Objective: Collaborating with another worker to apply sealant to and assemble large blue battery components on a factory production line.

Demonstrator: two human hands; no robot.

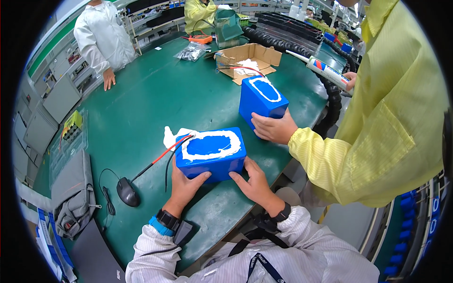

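Observation:
A blue box-shaped battery pack (pixel 210 167) is between my two hands at the table's near edge. A ring of white sealant (pixel 231 150) lies on its top face, and red and black wires (pixel 158 159) come out at the top left corner. My left hand (pixel 185 185) grips the pack's left side, thumb across the near face. Against the right side is my right hand (pixel 257 183), its thumb also on the near face. Crumpled white tissue (pixel 171 138) lies behind the pack's left corner; part of it is hidden.
At right, a co-worker in a yellow coat (pixel 377 127) steadies a second blue pack (pixel 257 101) and holds a sealant tube (pixel 325 71). A cardboard box (pixel 269 54) stands behind. At left are a black mouse (pixel 127 192), grey bag (pixel 73 193) and dark laptop (pixel 96 254).

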